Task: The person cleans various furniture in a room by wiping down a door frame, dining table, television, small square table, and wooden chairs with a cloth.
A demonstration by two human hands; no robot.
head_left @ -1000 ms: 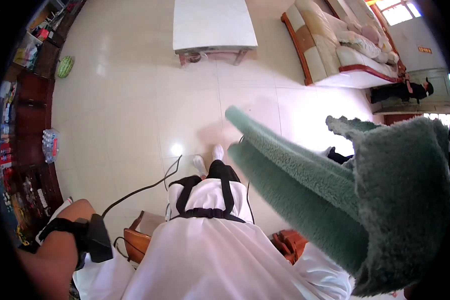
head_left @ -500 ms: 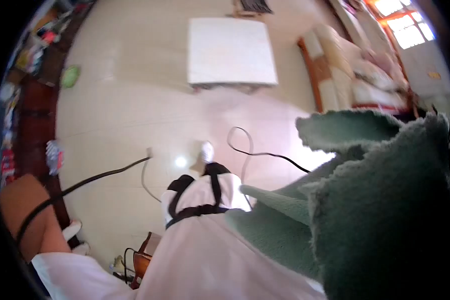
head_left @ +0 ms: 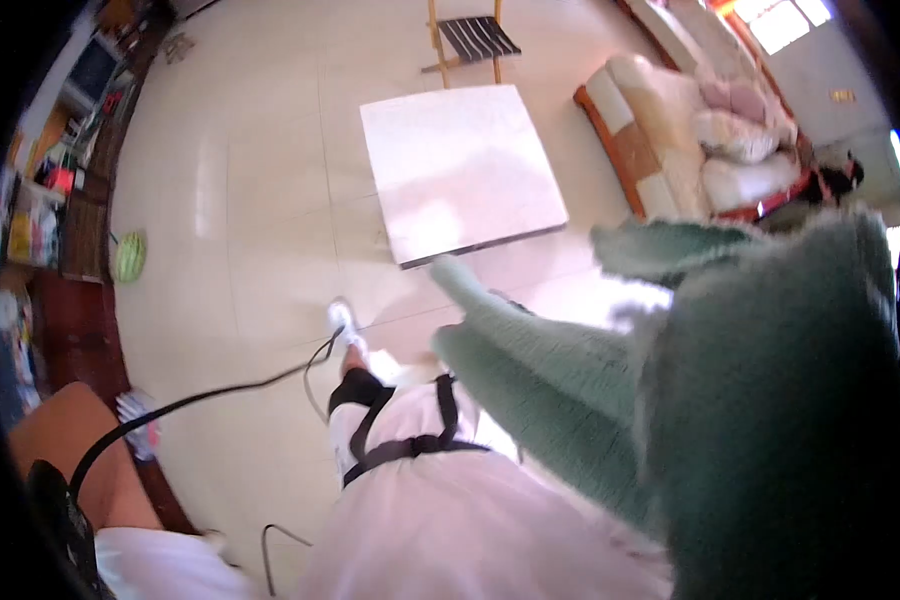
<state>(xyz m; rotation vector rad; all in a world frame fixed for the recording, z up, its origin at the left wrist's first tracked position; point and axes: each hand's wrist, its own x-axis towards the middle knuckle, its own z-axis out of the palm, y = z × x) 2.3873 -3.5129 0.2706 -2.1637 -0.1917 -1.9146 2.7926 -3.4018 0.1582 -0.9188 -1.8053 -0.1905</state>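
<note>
A fluffy green cloth (head_left: 760, 400) fills the right side of the view, with folds reaching toward the middle, over my white shirt's right side. My right hand is hidden, so what it does cannot be made out. On the left my bent arm (head_left: 65, 430) shows with a black device (head_left: 60, 520) strapped to it; my left hand is out of view. A black cable (head_left: 200, 395) runs from that device toward my foot.
A white-topped low table (head_left: 465, 170) stands ahead, with a folding stool (head_left: 478, 40) behind it. A sofa (head_left: 660, 130) is at the right. Shelves (head_left: 80, 330) line the left, beside a watermelon (head_left: 130, 257) and wrapped bottles (head_left: 138, 425) on the floor.
The white table appears nearer and lower in view, and the stool has come into sight. The green cloth has shifted and its folds hang differently. My left arm has moved up and outward.
</note>
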